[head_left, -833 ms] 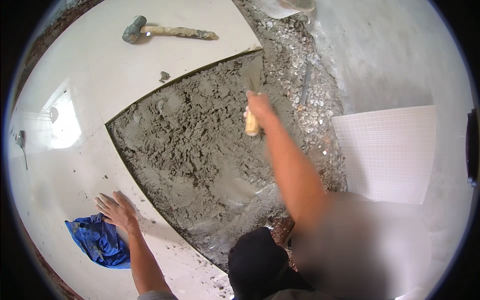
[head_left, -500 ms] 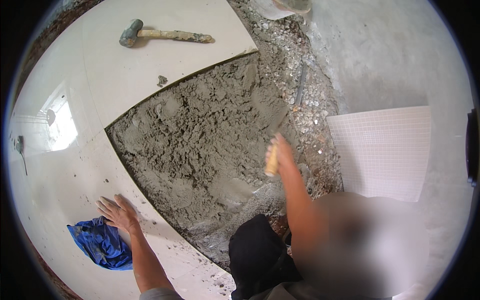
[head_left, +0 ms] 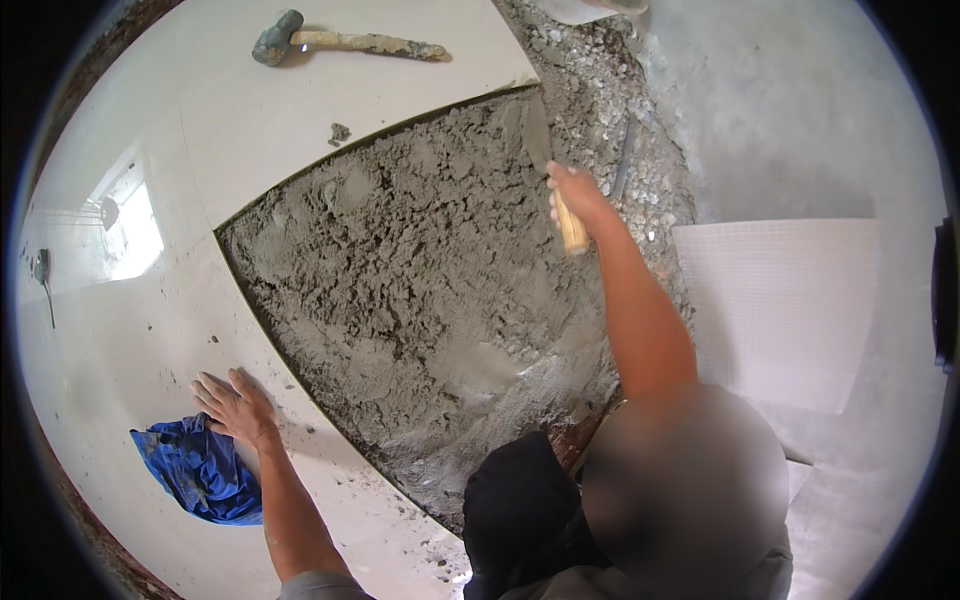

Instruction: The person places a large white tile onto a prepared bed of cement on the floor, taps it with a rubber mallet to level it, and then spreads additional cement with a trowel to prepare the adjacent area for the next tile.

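Note:
My right hand (head_left: pixel 577 192) is closed round the wooden handle of a trowel (head_left: pixel 572 232). The trowel's grey blade lies against the right edge of the mortar bed (head_left: pixel 400 250), near its far corner. That mortar is grey and crumbly, smoother toward the near side. My left hand (head_left: pixel 237 408) rests with fingers spread on a pale, glossy floor tile (head_left: pixel 130 350). A crumpled blue cloth or bag (head_left: pixel 200 472) touches the near side of that hand.
A rubber mallet (head_left: pixel 345 42) lies on the far tile by a lump of mortar (head_left: pixel 340 133). Rubble (head_left: pixel 590 75) and a thin metal strip (head_left: pixel 625 158) border the mortar on the right. Beyond stands a pale gridded tile (head_left: pixel 780 310) on the concrete floor (head_left: pixel 780 110). Bits of mortar dot the left tile.
My right hand has moved the trowel away from me along the mortar's right edge, toward the far corner. My left hand stays on the tile. The whole view has shifted slightly.

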Tool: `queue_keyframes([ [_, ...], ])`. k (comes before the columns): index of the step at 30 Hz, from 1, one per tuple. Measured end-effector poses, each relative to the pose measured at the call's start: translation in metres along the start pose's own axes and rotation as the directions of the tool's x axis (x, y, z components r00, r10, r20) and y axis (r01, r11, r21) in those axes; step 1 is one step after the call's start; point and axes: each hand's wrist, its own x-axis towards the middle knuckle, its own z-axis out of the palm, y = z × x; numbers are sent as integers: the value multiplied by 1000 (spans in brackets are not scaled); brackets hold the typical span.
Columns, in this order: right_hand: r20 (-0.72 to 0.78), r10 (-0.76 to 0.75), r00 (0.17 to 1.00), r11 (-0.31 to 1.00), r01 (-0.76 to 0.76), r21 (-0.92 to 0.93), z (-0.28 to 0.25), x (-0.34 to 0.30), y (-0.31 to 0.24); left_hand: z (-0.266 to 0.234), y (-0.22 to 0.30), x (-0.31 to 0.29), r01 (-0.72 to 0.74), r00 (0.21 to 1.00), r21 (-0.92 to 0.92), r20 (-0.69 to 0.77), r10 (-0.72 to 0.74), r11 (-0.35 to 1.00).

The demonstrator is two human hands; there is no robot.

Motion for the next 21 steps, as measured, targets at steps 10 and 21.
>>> queue_keyframes([
  [10, 440, -153, 885, 556, 445, -702, 88, -69, 18, -1, 1, 1, -7, 1000, -24, -14, 7, 1000],
  [21, 217, -404, 889, 214, 322, -922, -15, -5, -15, 1, -2, -1, -19, 999, -69, -47, 15, 997],
])
